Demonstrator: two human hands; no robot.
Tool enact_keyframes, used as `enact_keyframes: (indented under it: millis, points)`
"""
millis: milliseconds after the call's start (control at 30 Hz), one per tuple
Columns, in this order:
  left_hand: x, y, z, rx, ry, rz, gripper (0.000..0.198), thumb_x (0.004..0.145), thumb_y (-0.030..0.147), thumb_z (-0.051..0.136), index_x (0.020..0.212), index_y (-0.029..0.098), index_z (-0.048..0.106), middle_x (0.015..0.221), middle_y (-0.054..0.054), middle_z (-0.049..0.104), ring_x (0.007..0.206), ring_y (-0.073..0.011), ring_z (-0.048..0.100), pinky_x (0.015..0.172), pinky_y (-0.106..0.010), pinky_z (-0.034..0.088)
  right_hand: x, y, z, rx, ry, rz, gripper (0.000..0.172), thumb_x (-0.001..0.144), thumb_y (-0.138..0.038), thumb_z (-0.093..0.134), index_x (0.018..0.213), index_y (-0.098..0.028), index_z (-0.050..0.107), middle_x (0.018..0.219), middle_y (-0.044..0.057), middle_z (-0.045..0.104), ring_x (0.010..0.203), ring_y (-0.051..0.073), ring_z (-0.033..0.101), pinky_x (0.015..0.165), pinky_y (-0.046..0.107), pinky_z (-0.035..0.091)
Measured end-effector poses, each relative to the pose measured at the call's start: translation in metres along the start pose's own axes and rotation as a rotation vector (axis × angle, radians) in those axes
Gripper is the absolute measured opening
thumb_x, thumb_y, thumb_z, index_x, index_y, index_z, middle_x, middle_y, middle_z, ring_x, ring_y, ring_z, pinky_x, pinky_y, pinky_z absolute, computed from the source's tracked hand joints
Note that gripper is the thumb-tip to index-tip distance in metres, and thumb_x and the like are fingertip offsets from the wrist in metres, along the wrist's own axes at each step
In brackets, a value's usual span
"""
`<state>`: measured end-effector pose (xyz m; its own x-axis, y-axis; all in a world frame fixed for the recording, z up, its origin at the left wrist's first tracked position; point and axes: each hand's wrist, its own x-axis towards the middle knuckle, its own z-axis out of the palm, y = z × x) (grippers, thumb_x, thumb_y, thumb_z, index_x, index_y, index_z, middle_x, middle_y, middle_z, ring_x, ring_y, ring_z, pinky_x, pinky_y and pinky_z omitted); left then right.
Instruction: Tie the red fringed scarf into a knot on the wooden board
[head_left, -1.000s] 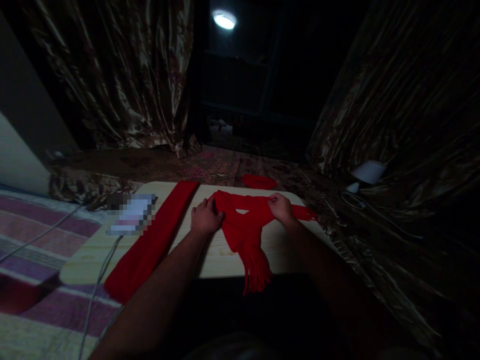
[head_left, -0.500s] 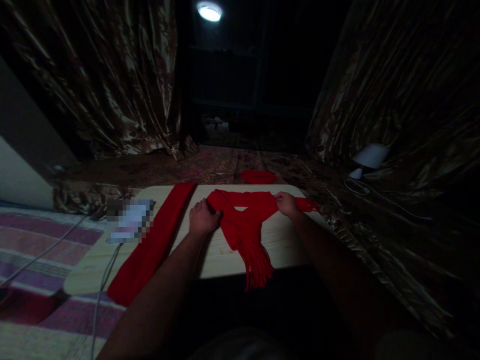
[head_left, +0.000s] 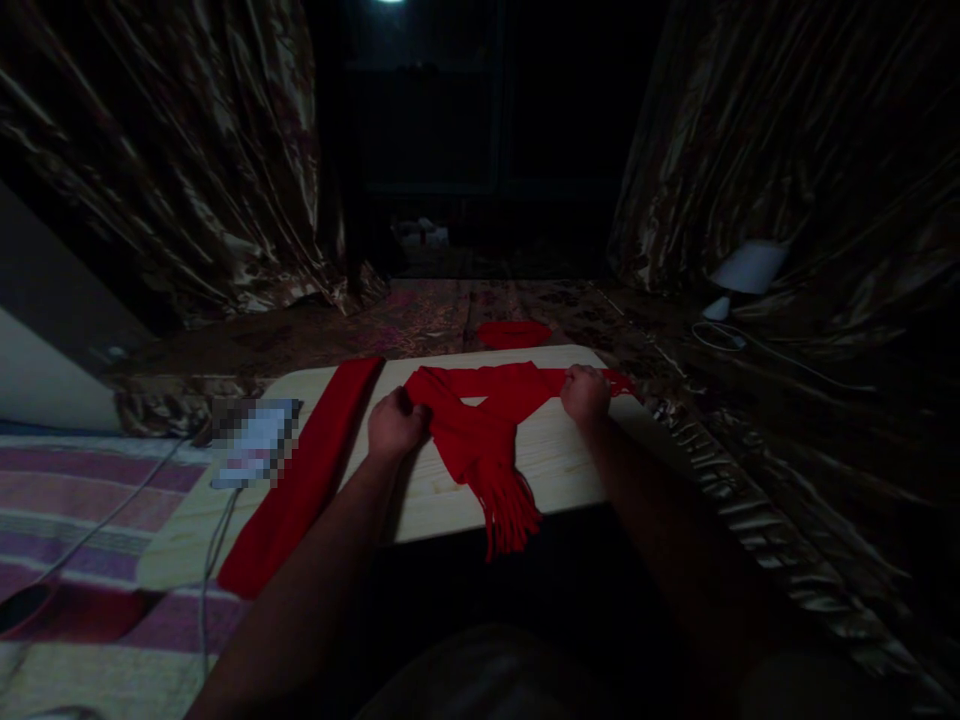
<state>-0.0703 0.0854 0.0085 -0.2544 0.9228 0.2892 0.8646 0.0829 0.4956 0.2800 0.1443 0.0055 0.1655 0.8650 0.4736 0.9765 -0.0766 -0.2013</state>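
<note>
A red fringed scarf (head_left: 480, 430) lies looped and crossed over itself on a light wooden table (head_left: 442, 505). Its fringe hangs over the table's near edge. At the left fold, my left hand (head_left: 396, 425) is closed, thumb and curled fingers against the cloth. My right hand (head_left: 586, 397) is closed on the strip running to the right, with a short fringed end showing beyond it. Fingertips of both hands are partly hidden. To the left of my left hand lies a second long red folded cloth (head_left: 315, 465), untouched.
A pixelated flat device (head_left: 255, 440) with a cable lies at the table's left. Beyond the far edge is a red item (head_left: 514, 334). A small white lamp (head_left: 750, 268) with a cord stands at right. Striped bedding (head_left: 90, 500) is at left, patterned curtains (head_left: 247, 180) behind.
My right hand has shifted slightly right along the strip, and its fingers are curled in more. My left hand has moved slightly left at the fold. The camera view has tilted down a little.
</note>
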Motion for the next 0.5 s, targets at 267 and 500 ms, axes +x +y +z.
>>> enact_keyframes:
  millis: [267,500]
  points:
    - [0.001,0.0,-0.003,-0.01,-0.045,-0.012,0.036,0.082,0.047,0.058,0.103,0.02,0.067,0.102,-0.012,0.074,0.089,-0.027,0.068,0.072,-0.034,0.048,-0.018,-0.008,-0.013,0.135,-0.004,-0.136,0.028,0.095,-0.021,0.045,0.109,-0.017,0.069,0.11,0.013,0.069,0.106,0.025,0.057,0.093,0.035,0.038]
    - [0.0,-0.004,-0.004,-0.048,-0.081,0.039,0.036,0.083,0.047,0.057,0.107,0.021,0.065,0.101,-0.009,0.073,0.086,-0.0241,0.067,0.072,-0.032,0.048,-0.026,-0.02,-0.016,0.144,-0.173,-0.171,0.04,0.096,-0.041,0.049,0.127,-0.019,0.061,0.124,0.013,0.066,0.113,0.027,0.055,0.099,0.037,0.039]
